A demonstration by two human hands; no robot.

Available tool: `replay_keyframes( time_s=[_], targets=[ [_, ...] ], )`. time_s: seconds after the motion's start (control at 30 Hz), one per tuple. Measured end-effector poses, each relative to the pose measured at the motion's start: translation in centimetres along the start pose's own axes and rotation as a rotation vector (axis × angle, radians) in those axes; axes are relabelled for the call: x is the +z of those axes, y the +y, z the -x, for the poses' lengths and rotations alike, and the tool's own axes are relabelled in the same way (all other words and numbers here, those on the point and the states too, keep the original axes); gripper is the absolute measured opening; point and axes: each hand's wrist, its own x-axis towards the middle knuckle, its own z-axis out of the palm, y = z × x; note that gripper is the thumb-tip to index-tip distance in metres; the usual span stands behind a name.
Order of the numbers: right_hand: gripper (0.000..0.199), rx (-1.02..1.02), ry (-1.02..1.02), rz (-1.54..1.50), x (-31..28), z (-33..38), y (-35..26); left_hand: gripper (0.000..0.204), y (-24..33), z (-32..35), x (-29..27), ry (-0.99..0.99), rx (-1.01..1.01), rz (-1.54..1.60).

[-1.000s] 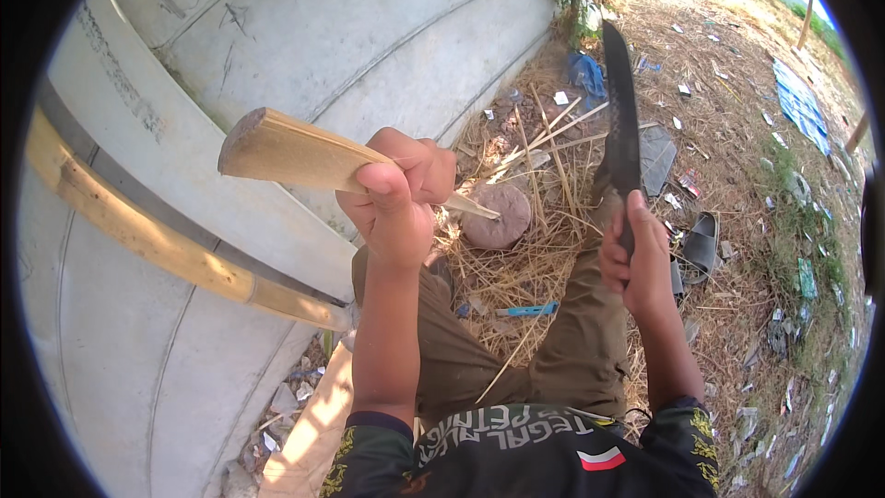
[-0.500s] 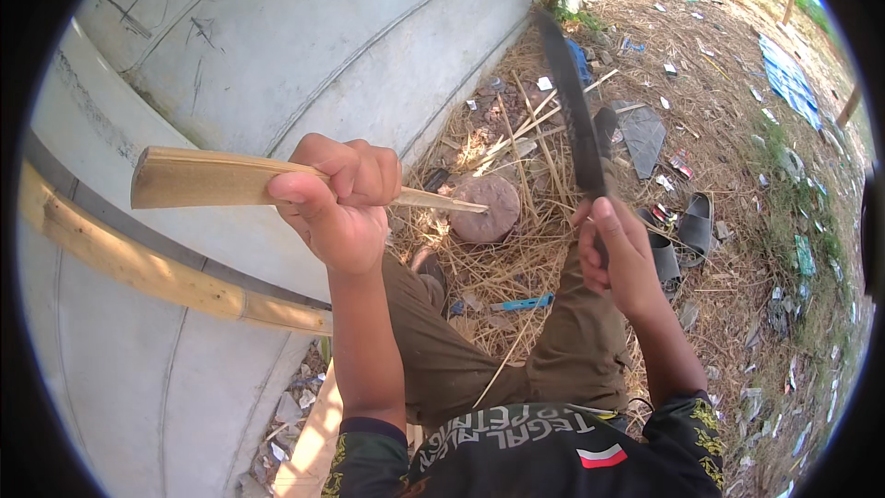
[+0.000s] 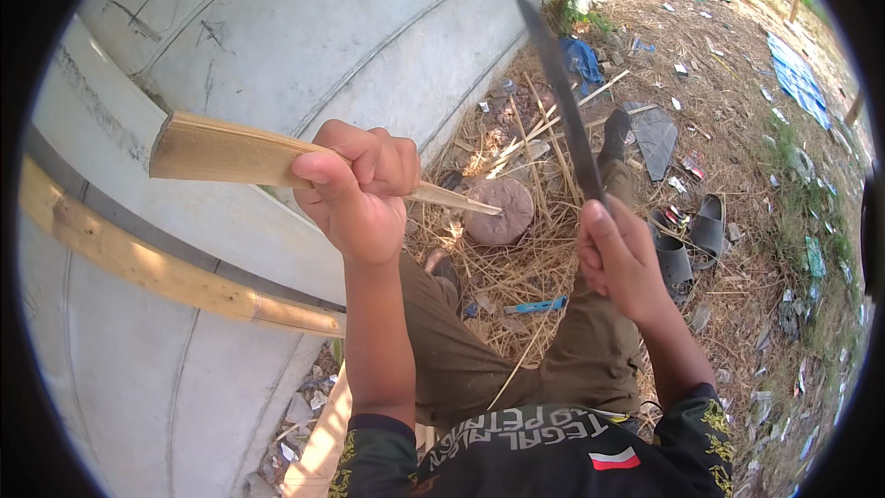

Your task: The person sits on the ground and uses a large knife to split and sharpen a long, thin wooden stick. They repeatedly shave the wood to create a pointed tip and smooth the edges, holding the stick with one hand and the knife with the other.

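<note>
On my feed, the left hand [image 3: 359, 189] is wrapped firmly around a pale bamboo strip [image 3: 230, 155], its thumb pressed along the near face, while the right hand [image 3: 616, 254] grips the handle of a dark, long-bladed machete [image 3: 565, 94]. I read the strip's long axis as running nearly from 9 to 3 o'clock: the broad end juts toward 9 from the left fist, and the narrow end reaches just past 3, over a round block [image 3: 502, 232]. I can't quite tell from this height whether that tip rests on the block or hangs slightly above it. What I judge matters most is how the 2 held things stand: the blade points to 11 o'clock from the right hand, at a steep slant to the strip and apart from it. The left hand is nearer, being on the strip itself; from the right hand, I find the narrow tip at about 10 o'clock. Loose slivers [image 3: 523, 148] lie at 1 o'clock from the block, a slim blue object [image 3: 536, 305] at 5, and 2 dark sandals [image 3: 708, 226] sit near 3 o'clock from the right hand.
</note>
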Motion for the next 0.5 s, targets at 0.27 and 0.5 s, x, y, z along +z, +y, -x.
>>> replay_keyframes(
  time_s=[0.27,0.5],
  targets=[
    [0.043,0.370,-0.027,-0.334,5.9,1.8,12.8,0.061,-0.6,0.2,1.5,0.050,0.011,0.022],
    [0.043,-0.075,0.070,-0.164,0.1,0.4,-1.6,0.061,0.4,-0.7,-1.9,0.164,-0.008,-0.013]
  ],
)
